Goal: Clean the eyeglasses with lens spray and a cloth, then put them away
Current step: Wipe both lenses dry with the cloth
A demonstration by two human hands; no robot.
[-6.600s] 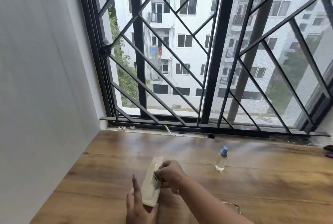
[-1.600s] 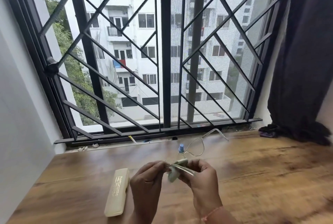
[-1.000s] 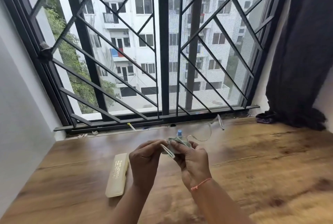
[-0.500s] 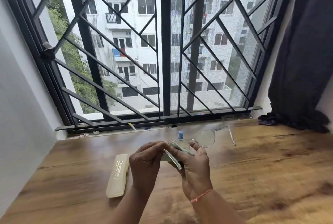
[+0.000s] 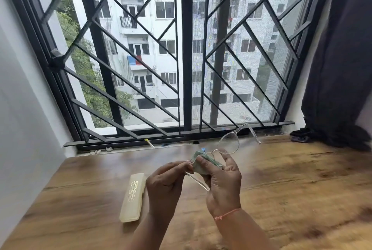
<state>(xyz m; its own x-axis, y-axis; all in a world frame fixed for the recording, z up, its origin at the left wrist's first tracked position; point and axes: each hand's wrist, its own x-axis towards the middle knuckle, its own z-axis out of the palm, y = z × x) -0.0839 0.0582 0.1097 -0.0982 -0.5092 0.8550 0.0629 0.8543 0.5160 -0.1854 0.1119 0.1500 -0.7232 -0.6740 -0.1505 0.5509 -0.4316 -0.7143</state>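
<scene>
I hold clear-framed eyeglasses [image 5: 229, 143] up above the wooden table [image 5: 281, 185]. My left hand [image 5: 164, 184] pinches the left end of the frame, where one temple slants down between my hands. My right hand [image 5: 221, 181] pinches a pale green cloth [image 5: 201, 162] wrapped around the left lens. The right lens and its temple stick out toward the window. Only the blue cap of the spray bottle [image 5: 203, 149] shows behind the cloth. A cream glasses case [image 5: 133, 197] lies shut on the table, left of my left hand.
A window with a black metal grille [image 5: 185, 68] runs along the table's far edge. A dark curtain [image 5: 340, 68] hangs at the right, with a dark bundle [image 5: 300, 136] at its foot. A white wall [image 5: 24, 108] borders the left side.
The glasses have tilted so the free lens now points up and right. The cloth has shifted over the left lens under my right fingers. Much earlier I was handling the case.
</scene>
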